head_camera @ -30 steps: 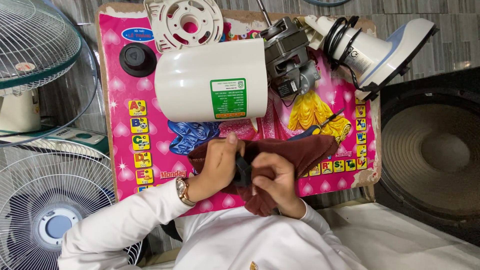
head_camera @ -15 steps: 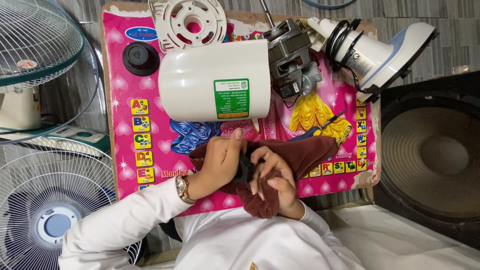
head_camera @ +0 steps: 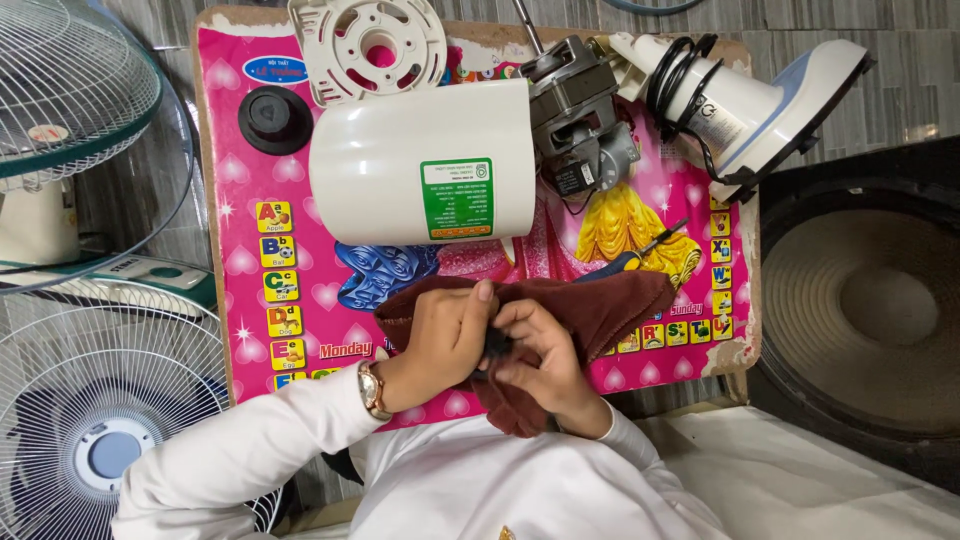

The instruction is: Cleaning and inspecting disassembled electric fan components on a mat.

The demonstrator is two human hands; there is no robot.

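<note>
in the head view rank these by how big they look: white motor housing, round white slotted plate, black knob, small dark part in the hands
1. white motor housing
2. round white slotted plate, partly cut off by the frame's top edge
3. black knob
4. small dark part, mostly hidden between the hands and the brown cloth, so its full size is unsure

White motor housing (head_camera: 420, 165) just beyond cloth (head_camera: 600, 305)

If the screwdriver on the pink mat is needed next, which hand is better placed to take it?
Probably the right hand: the screwdriver lies on its side, just past the brown cloth; the left hand is farther. Both hold a small dark part.
</note>
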